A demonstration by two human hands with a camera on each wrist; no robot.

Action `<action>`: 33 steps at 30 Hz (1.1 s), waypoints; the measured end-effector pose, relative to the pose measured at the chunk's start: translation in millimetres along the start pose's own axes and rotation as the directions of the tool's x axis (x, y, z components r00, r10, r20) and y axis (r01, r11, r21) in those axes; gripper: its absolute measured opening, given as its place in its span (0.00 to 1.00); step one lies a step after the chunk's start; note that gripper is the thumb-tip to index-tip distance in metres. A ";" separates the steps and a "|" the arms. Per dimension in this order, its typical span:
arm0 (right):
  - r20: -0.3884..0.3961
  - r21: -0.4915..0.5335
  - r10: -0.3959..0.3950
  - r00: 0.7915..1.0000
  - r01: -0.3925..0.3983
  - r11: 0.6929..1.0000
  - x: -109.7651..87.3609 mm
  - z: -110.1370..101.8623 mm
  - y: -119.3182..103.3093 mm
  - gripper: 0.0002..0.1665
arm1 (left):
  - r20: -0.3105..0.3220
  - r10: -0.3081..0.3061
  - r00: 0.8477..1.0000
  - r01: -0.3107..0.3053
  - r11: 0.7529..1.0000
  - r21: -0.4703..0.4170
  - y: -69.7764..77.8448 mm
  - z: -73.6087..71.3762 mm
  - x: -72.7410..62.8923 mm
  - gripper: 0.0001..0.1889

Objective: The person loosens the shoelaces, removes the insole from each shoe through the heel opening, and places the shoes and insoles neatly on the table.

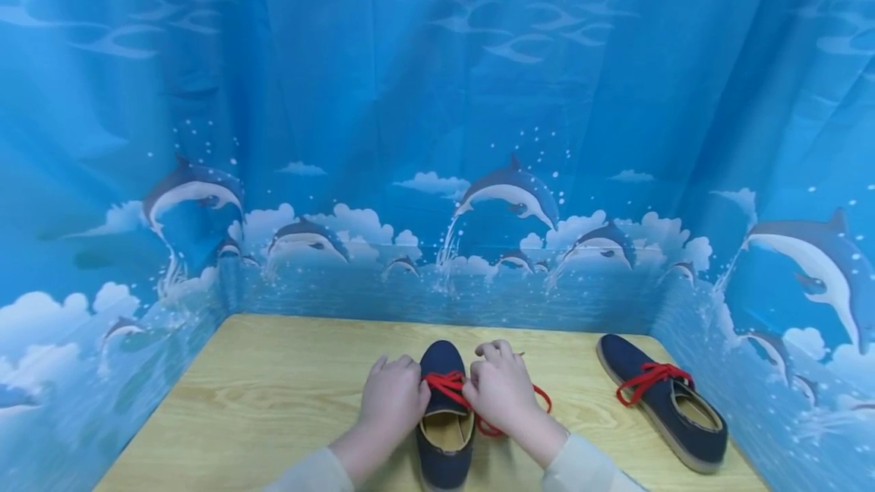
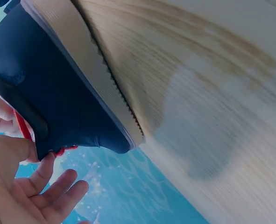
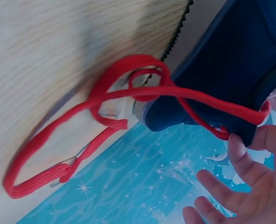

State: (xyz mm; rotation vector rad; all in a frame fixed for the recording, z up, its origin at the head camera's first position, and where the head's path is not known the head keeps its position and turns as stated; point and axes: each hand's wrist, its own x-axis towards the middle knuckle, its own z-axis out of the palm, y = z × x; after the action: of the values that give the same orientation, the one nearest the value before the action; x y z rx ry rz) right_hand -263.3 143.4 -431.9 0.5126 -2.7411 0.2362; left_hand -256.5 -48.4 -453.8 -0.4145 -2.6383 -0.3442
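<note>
A navy shoe (image 1: 440, 357) with red laces (image 1: 447, 383) stands on the table in front of me, toe pointing away. My left hand (image 1: 392, 395) pinches the left edge of its lacing flap between thumb and index finger, the other fingers held off. On the opposite side, my right hand (image 1: 503, 391) pinches the right flap edge at the eyelets, its remaining fingers spread. A long loose red lace (image 3: 128, 93) hangs from that side in the right wrist view and loops onto the tabletop. In the left wrist view, the shoe's left side (image 2: 49, 93) fills the upper left.
To the right on the wooden table (image 1: 287, 393) lies a second navy shoe (image 1: 707, 440), its red lace tied in a bow (image 1: 649, 380). A blue dolphin-print curtain (image 1: 424, 97) surrounds the table at the back and both sides.
</note>
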 end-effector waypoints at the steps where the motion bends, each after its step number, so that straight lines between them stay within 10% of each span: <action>1: 0.000 0.007 0.005 1.000 -0.005 1.000 -0.4 0.4 0.6 0.16 | 0.001 -0.004 1.000 0.004 1.000 -0.014 -1.6 -0.6 -0.7 0.08; 33: 0.070 0.207 0.096 0.993 -0.108 0.972 -10.3 5.2 20.0 0.18 | 0.100 -0.128 0.987 0.151 0.951 -0.270 -20.1 -5.3 -11.2 0.15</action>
State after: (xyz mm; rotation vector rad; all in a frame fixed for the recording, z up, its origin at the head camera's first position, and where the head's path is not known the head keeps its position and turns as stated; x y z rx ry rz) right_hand -263.4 164.0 -442.5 0.4392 -2.8200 0.5505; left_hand -251.8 -71.1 -457.8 -0.3350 -2.7126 -0.7646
